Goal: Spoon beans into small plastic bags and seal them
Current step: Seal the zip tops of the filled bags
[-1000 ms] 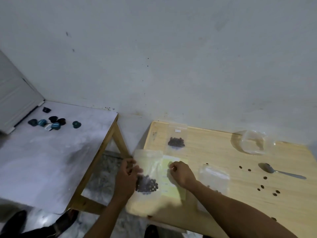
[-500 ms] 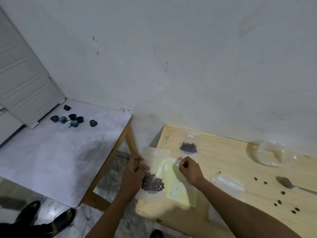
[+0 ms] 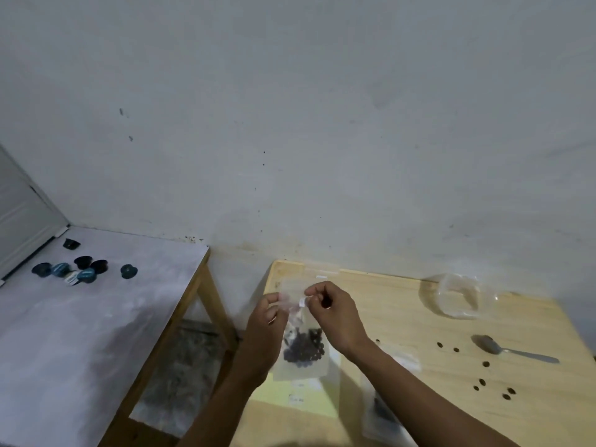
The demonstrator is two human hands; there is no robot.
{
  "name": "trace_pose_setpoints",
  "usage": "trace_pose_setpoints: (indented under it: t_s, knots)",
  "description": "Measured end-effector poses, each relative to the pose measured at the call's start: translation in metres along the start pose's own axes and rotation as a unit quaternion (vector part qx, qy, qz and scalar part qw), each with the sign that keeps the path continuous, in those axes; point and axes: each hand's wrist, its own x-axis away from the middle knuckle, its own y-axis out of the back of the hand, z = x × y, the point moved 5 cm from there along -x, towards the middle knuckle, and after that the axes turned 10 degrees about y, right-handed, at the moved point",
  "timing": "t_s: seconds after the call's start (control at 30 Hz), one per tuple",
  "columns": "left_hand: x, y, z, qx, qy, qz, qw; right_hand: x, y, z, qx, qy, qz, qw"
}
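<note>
Head view, the only one I have: half a second ago the small plastic bag [image 3: 301, 350] hung low by the yellow label sheet [image 3: 295, 398]; it is now raised, hanging upright over the wooden table [image 3: 403, 324], its beans [image 3: 304, 348] settled at the bottom. The left hand [image 3: 263, 330] and right hand [image 3: 333, 312] each pinch its top edge, fingers curled on the strip. I judge filling done and sealing under way; whether the strip is fully pressed shut I cannot tell. The spoon [image 3: 512, 349] lies idle among loose beans [image 3: 483, 377], near the clear plastic bowl [image 3: 459, 296].
</note>
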Motion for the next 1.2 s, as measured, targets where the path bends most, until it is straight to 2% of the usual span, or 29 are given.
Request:
trace_pose_setpoints:
  t_s: [0.1, 0.5, 0.57, 0.63, 0.67, 0.77, 0.83, 1.03, 1.2]
  knots:
    - [0.002, -0.009, -0.008, -0.011, -0.008, 0.014, 1.0, 0.0, 0.006, 0.002, -0.007, 0.008, -0.028, 1.0]
    - [0.006, -0.013, -0.017, -0.023, -0.016, 0.03, 0.999, 0.001, 0.009, 0.009, 0.027, 0.042, -0.042, 0.998]
    - [0.008, -0.012, -0.02, -0.014, -0.017, 0.021, 1.0, 0.002, 0.01, 0.01, 0.067, 0.036, -0.072, 0.995]
    - [0.008, -0.009, -0.022, -0.004, -0.01, 0.005, 1.0, 0.002, 0.013, 0.005, 0.1, -0.015, -0.107, 0.989]
    - [0.007, -0.007, -0.022, -0.002, -0.005, -0.003, 1.0, 0.003, 0.014, 0.001, 0.081, -0.069, -0.106, 0.989]
    - [0.005, -0.004, -0.023, 0.008, 0.017, -0.001, 1.0, 0.004, 0.004, -0.015, -0.106, -0.178, -0.052, 0.977]
    - [0.006, -0.005, -0.024, 0.021, 0.03, 0.006, 0.999, 0.006, -0.001, -0.017, -0.136, -0.176, -0.035, 0.974]
    - [0.003, -0.004, -0.017, 0.004, 0.049, -0.04, 0.998, 0.009, -0.006, -0.029, -0.133, -0.166, -0.027, 0.977]
    - [-0.003, -0.008, -0.008, -0.011, 0.079, -0.029, 0.996, 0.013, -0.001, -0.035, -0.132, -0.179, -0.013, 0.975]
